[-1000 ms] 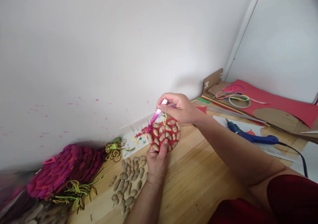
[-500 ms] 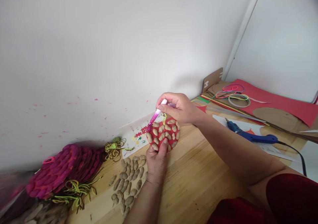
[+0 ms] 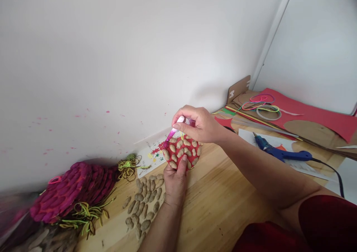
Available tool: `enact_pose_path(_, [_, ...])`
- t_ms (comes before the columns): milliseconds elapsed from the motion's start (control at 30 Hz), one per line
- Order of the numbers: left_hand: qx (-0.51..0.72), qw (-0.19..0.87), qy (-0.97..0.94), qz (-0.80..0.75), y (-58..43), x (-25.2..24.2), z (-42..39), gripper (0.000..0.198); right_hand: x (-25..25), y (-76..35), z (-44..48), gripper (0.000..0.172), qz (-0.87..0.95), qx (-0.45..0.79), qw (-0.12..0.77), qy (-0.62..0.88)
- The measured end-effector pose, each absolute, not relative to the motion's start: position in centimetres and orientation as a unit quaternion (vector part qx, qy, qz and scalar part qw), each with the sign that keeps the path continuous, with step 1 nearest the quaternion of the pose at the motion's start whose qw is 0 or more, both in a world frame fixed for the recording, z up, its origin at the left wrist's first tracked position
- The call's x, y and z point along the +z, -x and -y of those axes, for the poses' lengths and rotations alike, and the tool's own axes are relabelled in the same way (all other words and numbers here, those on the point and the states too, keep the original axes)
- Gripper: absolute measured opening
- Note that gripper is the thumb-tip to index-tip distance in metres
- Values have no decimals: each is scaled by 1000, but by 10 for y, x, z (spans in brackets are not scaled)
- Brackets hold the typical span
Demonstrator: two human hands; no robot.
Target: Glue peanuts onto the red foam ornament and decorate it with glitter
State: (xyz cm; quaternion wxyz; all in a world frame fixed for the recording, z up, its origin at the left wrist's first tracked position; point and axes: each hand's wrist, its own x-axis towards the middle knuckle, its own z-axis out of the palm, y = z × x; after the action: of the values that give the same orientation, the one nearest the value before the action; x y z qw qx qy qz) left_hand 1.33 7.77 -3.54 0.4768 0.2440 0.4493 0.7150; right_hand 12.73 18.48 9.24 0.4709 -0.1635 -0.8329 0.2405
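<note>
My left hand (image 3: 176,181) holds a round red disc (image 3: 182,147) from below, its thumb pressed on the front. Whole peanuts cover the disc, and a yellow string loop shows at its top. In my right hand (image 3: 199,124) a white paintbrush (image 3: 174,129), stained magenta toward its tip, is pinched between thumb and fingers. The dark magenta brush tip is at the disc's upper left edge, close to a peanut; whether it touches is hard to tell. Loose peanuts (image 3: 145,200) lie on the wooden table (image 3: 214,196) left of my left forearm.
Magenta peanut-covered discs (image 3: 67,192) with yellow-green yarn (image 3: 83,216) lean at the left wall. Star-patterned paper (image 3: 147,162) lies behind my hands. To the right are a blue glue gun (image 3: 281,151) with its cord, coloured strings (image 3: 259,103), red sheets (image 3: 306,112) and cardboard.
My right hand and the brush have shifted slightly left, with the brush tip a little left on the disc's edge. The disc has moved slightly left, its string loop now partly covered.
</note>
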Motion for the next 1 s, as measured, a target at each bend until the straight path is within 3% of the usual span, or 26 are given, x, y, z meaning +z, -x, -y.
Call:
enact_pose_path(300, [703,502,-254,-436,-12,-35,-77,33,91,-124,-184,19,818,272,474,181])
enact_pose_path(1000, [707,495,-265,-431,-11,-36,-77,30,93,-128,-186,16,836,232,467,169])
